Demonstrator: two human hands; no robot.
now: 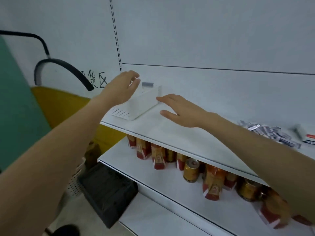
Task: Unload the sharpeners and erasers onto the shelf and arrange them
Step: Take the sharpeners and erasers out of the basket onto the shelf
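Fingers (164, 100) of the right hand (182, 110) lie straight and slightly spread, just beside the white perforated plastic basket (144, 103) on the white metal shelf (170, 132). Left hand (119, 89) curves over the basket's far end; contact cannot be confirmed. Small silver-wrapped pieces (267, 132) lie heaped on the shelf, well apart to the right.

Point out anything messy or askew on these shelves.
The white perforated plastic basket sits skewed on the upper white shelf; small silver-wrapped packets lie in a loose heap at its right; red-and-gold cartons below lean unevenly.
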